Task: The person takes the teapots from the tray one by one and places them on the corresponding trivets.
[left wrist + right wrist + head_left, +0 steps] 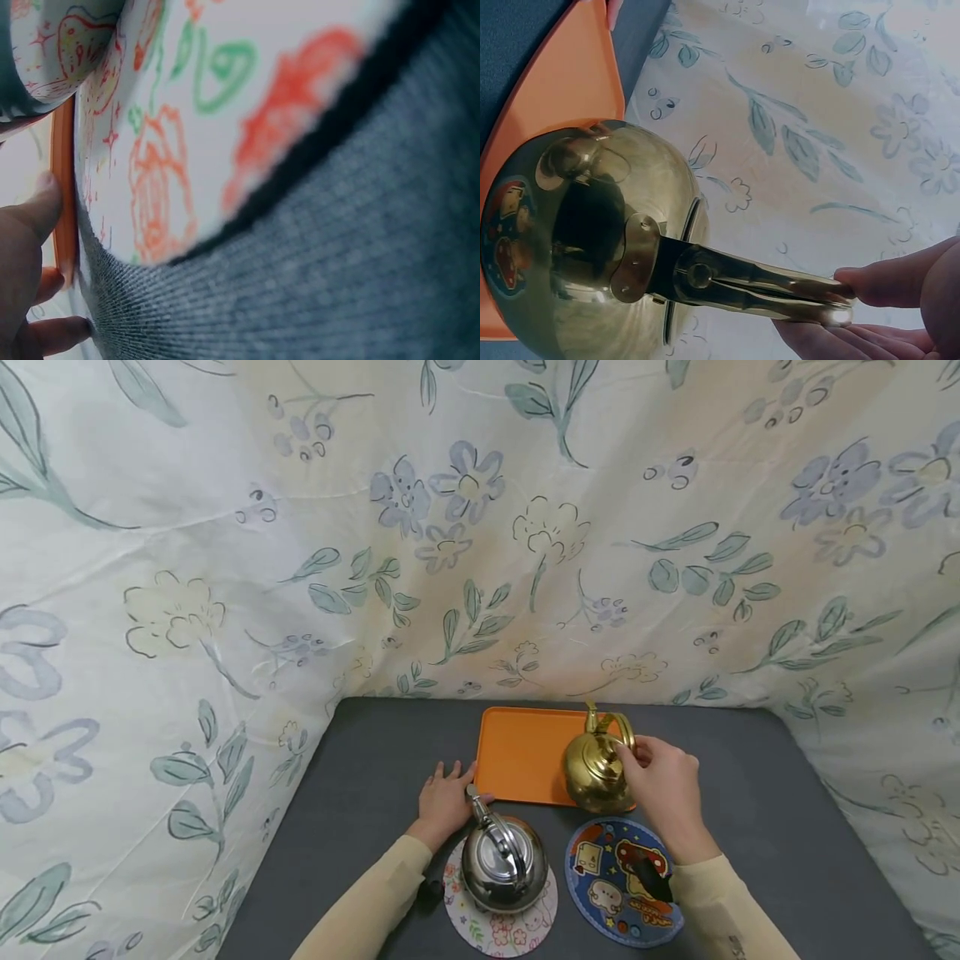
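Note:
A gold kettle (pixel 596 768) sits over the right part of an orange tray (pixel 517 752), its spout pointing to the back. My right hand (pixel 663 785) grips the kettle's handle; in the right wrist view, the thumb and fingers of that hand (pixel 892 300) pinch the gold handle (pixel 780 289). At the tray's front left corner lies my left hand (pixel 446 802), fingers spread and straight against the edge. The left wrist view shows its fingers (pixel 60 334) beside the orange tray side (pixel 65 195). Just in front of that hand stands a silver kettle (pixel 506 868).
Under the silver kettle lies a round white mat with floral print (pixel 540 914). A round blue cartoon mat (pixel 615 893) is to its right, in front of the tray. The dark grey tabletop (pixel 765 827) ends at a floral curtain (pixel 480 568) behind and at the sides.

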A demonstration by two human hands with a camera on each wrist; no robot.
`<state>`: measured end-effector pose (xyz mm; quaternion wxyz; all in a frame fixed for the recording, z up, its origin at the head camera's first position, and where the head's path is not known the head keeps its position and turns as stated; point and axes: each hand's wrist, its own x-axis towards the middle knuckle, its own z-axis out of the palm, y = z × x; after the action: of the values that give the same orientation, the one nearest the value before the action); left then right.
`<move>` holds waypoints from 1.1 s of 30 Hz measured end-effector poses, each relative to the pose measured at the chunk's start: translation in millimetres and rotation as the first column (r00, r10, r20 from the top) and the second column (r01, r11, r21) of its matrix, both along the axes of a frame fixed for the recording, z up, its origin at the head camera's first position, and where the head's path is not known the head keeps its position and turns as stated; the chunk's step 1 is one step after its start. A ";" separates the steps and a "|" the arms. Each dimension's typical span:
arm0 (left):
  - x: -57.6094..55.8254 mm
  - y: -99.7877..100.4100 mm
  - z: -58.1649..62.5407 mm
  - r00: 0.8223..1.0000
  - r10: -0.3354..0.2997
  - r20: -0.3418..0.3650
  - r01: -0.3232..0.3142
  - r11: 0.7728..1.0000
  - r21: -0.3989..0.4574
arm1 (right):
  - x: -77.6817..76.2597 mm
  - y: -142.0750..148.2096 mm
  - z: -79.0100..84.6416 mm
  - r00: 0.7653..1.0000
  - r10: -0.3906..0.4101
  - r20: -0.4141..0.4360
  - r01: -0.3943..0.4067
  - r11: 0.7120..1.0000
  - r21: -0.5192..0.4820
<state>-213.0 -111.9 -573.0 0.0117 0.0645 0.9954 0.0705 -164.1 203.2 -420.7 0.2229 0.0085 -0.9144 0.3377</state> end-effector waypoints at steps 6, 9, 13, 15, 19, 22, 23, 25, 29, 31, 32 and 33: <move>-0.9 -0.3 -1.2 1.000 -0.004 0.000 0.004 1.000 -0.001 | 14.5 0.4 5.3 1.000 -0.001 0.012 0.001 1.000 0.010; -0.9 -0.2 -1.9 1.000 0.000 0.006 0.000 1.000 0.004 | 22.7 1.5 5.9 1.000 0.012 0.013 -0.012 1.000 0.011; -0.9 0.3 -1.8 1.000 0.002 0.010 -0.002 1.000 0.004 | 33.4 4.5 4.3 0.999 0.026 0.019 -0.026 1.000 0.008; -0.6 0.4 -1.9 1.000 0.001 0.008 -0.001 1.000 0.002 | 38.3 5.9 2.8 0.999 0.032 0.022 -0.033 0.999 0.008; -0.5 0.5 -2.5 1.000 0.010 0.013 -0.010 1.000 0.009 | 45.9 7.3 -2.0 0.998 0.046 0.046 -0.046 0.999 0.013; -0.9 0.6 -2.5 1.000 0.010 0.020 -0.010 1.000 0.011 | 51.2 7.6 -5.5 0.996 0.046 0.077 -0.047 0.999 0.006; -1.0 0.7 -2.4 1.000 0.007 0.023 -0.007 1.000 0.009 | 53.3 7.7 -6.6 0.995 0.044 0.086 -0.045 0.999 0.003; -0.9 0.9 -1.8 1.000 0.001 0.019 -0.001 1.000 0.011 | 57.6 7.8 -8.5 0.995 0.037 0.093 -0.037 0.999 0.001; -0.8 1.2 -1.2 1.000 0.001 0.011 -0.002 1.000 0.014 | 65.8 6.8 -10.1 0.996 0.023 0.084 -0.023 1.000 -0.003; -0.6 1.4 -0.9 1.000 0.010 0.013 -0.010 1.000 0.018 | 69.8 5.6 -10.0 0.996 0.011 0.088 -0.011 1.000 -0.007; -0.3 1.5 -0.8 1.000 0.015 0.015 -0.015 1.000 0.020 | 71.8 5.1 -9.7 0.996 0.007 0.093 -0.006 1.000 -0.010; -0.1 1.5 -0.6 1.000 0.019 0.016 -0.019 1.000 0.019 | 73.5 4.7 -9.5 0.995 0.003 0.097 -0.002 1.000 -0.014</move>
<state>-213.1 -110.4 -573.6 0.0182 0.0545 0.9951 0.0808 -90.6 207.9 -430.3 0.1781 -0.0082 -0.9218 0.3441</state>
